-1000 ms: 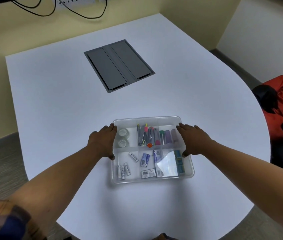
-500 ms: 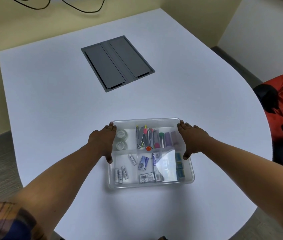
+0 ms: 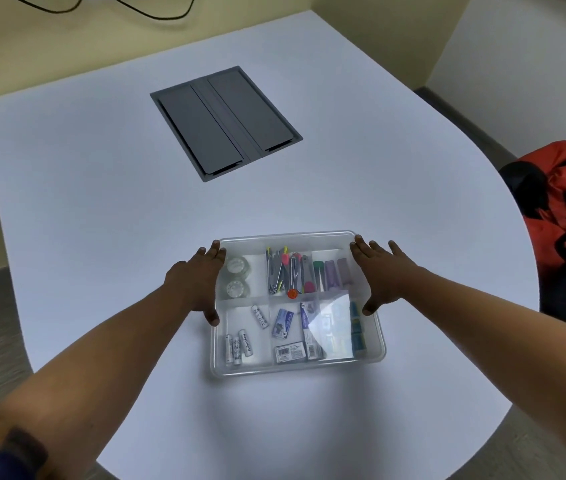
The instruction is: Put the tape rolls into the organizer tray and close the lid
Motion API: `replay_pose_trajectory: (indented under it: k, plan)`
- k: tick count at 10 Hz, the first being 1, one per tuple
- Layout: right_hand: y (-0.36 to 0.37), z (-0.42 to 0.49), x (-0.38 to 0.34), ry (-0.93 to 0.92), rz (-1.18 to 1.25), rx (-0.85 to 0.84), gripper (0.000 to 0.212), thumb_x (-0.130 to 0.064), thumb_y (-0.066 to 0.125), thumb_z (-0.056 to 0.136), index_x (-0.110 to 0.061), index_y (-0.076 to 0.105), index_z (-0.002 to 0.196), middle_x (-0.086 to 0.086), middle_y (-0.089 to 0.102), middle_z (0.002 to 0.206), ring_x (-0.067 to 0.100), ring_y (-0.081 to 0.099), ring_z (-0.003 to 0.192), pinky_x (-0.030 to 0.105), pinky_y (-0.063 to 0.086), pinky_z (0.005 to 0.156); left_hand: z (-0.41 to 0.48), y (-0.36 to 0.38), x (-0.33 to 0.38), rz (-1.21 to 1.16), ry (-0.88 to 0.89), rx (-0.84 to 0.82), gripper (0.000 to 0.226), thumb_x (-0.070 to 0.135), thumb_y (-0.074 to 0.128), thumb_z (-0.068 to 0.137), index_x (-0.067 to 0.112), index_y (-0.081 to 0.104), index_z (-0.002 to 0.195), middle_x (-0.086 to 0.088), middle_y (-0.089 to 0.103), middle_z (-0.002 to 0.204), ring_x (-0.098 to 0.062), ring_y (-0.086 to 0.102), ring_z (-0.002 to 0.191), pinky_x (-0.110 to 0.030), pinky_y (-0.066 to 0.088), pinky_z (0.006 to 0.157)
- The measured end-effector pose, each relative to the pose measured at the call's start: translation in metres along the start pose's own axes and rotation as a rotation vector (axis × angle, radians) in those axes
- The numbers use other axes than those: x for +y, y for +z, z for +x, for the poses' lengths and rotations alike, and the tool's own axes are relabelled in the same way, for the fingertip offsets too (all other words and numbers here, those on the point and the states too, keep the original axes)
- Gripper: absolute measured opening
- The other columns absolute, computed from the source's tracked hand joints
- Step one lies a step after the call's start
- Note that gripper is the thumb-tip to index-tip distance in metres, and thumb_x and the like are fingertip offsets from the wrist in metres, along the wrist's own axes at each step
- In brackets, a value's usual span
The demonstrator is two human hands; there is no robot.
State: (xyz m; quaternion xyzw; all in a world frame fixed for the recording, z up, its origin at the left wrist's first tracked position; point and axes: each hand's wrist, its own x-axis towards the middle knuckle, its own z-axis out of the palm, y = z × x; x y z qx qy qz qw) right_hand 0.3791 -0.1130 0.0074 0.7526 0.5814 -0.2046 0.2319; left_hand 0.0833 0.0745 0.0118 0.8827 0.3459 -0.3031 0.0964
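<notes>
A clear plastic organizer tray [image 3: 297, 370] sits on the white table with a transparent lid [image 3: 330, 323] lying over it and showing glare. Two clear tape rolls [image 3: 237, 266] lie one behind the other in its far left compartment, seen through the lid. My left hand [image 3: 195, 284] lies palm down along the tray's left edge, thumb on the lid. My right hand [image 3: 383, 277] lies the same way along the right edge. The fingers of both hands are stretched out and apart.
Other compartments hold nail clippers [image 3: 283, 271], batteries [image 3: 240, 344], small boxes [image 3: 283, 323] and coloured items. A grey cable hatch [image 3: 226, 123] is set into the table farther back. An orange and black bag [image 3: 565, 199] sits off the table's right edge.
Both hands stay at the tray's sides, but their fingers have straightened and spread. The tray keeps its place on the table; the view has shifted slightly.
</notes>
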Motion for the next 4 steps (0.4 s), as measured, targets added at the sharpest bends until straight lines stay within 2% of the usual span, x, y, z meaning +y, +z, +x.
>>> replay_pose_trajectory:
  k: [1,2,3,4]
  plan:
    - [-0.004,-0.006,-0.001,-0.001,0.022,0.013,0.134,-0.068,0.072,0.065,-0.008,-0.012,0.15,0.011,-0.014,0.161,0.03,-0.005,0.148,0.051,0.0,0.117,-0.007,0.0,0.006,0.065,-0.014,0.028,0.146,0.051,0.086,0.053,0.01,-0.016,0.148,-0.004,-0.014,0.16,-0.024,-0.003,0.147,-0.046,0.029,0.112]
    - [-0.014,-0.013,-0.01,-0.003,0.17,0.178,0.115,-0.072,0.057,0.076,-0.004,0.002,0.151,0.016,-0.001,0.161,0.028,-0.002,0.148,0.044,0.002,0.119,-0.016,0.002,0.01,0.094,0.008,0.074,0.138,0.053,0.083,0.059,0.01,-0.013,0.148,-0.005,-0.006,0.161,-0.025,-0.002,0.148,-0.044,0.024,0.115]
    - [-0.034,-0.021,-0.027,-0.014,0.248,0.42,0.098,-0.07,0.046,0.084,-0.004,0.015,0.15,0.017,0.012,0.16,0.028,0.005,0.148,0.042,0.006,0.119,-0.024,-0.006,0.007,0.037,0.042,0.148,0.127,0.057,0.075,0.066,0.011,-0.008,0.149,-0.004,-0.003,0.161,-0.023,-0.003,0.148,-0.042,0.02,0.117]
    - [-0.055,-0.027,-0.045,-0.019,0.268,0.549,0.092,-0.069,0.037,0.088,-0.006,0.015,0.151,0.014,0.012,0.161,0.026,0.004,0.148,0.04,0.005,0.119,-0.031,-0.023,0.005,-0.052,0.056,0.336,0.111,0.068,0.055,0.077,0.01,-0.004,0.15,-0.005,0.0,0.161,-0.02,-0.003,0.148,-0.041,0.011,0.119]
